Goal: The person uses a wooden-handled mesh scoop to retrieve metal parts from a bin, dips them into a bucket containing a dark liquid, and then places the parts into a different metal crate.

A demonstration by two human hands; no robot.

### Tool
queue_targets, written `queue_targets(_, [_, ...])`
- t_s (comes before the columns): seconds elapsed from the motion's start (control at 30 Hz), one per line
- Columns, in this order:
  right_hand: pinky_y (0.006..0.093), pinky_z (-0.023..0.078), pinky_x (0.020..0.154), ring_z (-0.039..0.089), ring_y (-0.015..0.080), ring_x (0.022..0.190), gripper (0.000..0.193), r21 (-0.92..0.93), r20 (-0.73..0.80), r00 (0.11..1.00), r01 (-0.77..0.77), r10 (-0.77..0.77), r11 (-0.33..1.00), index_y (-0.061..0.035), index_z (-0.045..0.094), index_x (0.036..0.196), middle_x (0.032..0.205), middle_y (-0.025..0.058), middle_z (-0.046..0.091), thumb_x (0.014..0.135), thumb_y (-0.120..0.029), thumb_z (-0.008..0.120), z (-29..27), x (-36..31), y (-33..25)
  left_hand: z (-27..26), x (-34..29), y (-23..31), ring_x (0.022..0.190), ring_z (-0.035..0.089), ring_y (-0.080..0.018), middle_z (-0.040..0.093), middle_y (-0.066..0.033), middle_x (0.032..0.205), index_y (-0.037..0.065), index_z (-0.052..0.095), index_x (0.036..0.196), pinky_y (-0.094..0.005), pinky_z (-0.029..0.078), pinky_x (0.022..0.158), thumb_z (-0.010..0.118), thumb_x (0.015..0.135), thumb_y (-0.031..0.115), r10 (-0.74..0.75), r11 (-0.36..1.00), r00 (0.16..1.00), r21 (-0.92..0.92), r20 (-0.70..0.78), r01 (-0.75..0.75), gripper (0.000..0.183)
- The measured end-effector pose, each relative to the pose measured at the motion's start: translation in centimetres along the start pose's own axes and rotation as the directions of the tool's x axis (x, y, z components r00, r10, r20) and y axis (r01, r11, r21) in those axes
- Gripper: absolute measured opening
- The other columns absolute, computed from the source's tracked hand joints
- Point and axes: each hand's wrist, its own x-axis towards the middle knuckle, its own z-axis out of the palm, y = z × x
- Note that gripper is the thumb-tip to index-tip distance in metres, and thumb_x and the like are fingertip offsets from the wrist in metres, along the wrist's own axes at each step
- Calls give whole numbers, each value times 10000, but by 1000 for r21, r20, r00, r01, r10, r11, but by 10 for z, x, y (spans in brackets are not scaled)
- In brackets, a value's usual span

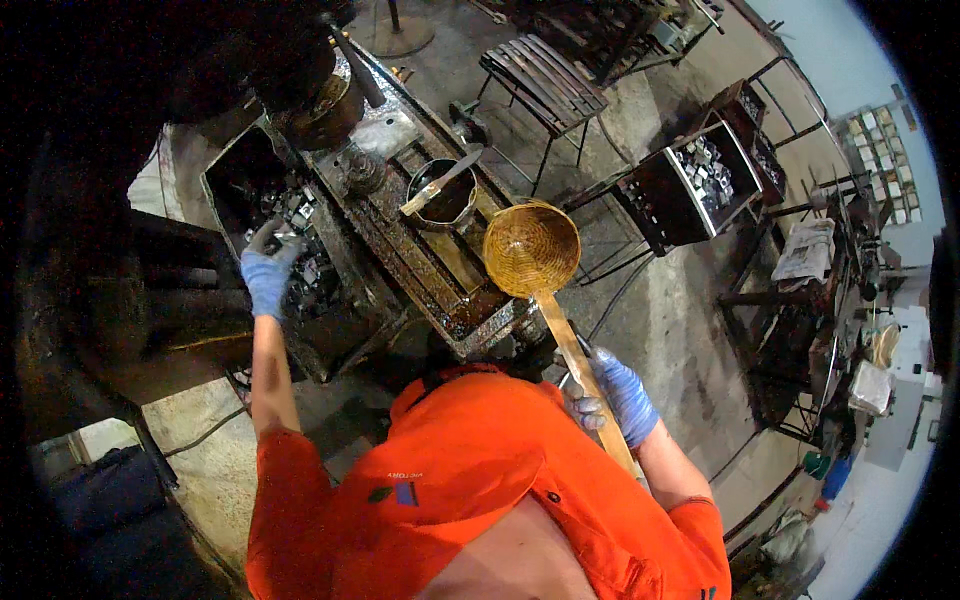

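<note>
My right hand (pixel 606 398), in a blue-and-grey work glove, is closed around the wooden handle (pixel 567 335) of a long-handled wicker scoop. The scoop's round woven bowl (pixel 531 250) faces up over the right edge of the metal work table, and I see nothing lying in it. On the left, my gloved left hand (pixel 270 262) reaches over a dark bin (pixel 222 195) of small metal parts (pixel 305 212). Its fingers are apart, close to the parts; whether they touch any is unclear.
On the wet metal table (pixel 400 265) stands a pot (pixel 446 206) with a flat-bladed tool (pixel 440 182) across its rim. A slatted stool (pixel 545 80) is farther off. To the right, a tray (pixel 708 180) holds more metal pieces. Dark machinery (pixel 190 270) borders the left.
</note>
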Motion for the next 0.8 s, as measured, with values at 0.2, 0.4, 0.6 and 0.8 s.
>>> queue_targets(0.2, [194,295,311,345,77,408,489,-46,-18,998,-62,61,997,-78,491,1084,591,3,408,826,-493,511,10,-2,12,69,-73,165,785,625,-200,643,-108,850,71,647,929,-296,499,714,706,603,197,439,899,809,-181,390,-400,354])
queue_targets(0.4, [180,266,277,318,62,386,611,-111,34,997,-61,66,992,-11,440,1187,585,1,395,808,-483,523,30,3,25,141,-103,172,842,569,-283,567,-92,923,142,606,986,-403,472,680,655,638,305,563,638,493,30,664,-770,387])
queue_targets(0.6, [187,269,274,337,69,387,598,-24,-14,996,-83,83,996,-16,451,1123,588,9,391,783,-497,559,12,6,26,27,-51,141,811,626,-261,637,-138,903,53,629,933,-334,499,742,595,748,151,279,960,931,-53,237,-274,212])
queue_targets(0.8, [192,281,280,330,67,384,664,-18,27,993,-117,118,993,18,441,1184,582,0,377,797,-512,542,14,10,25,6,1,-35,1051,526,-306,537,-143,1159,107,526,1176,-370,438,888,650,681,230,-60,755,917,619,393,-216,524])
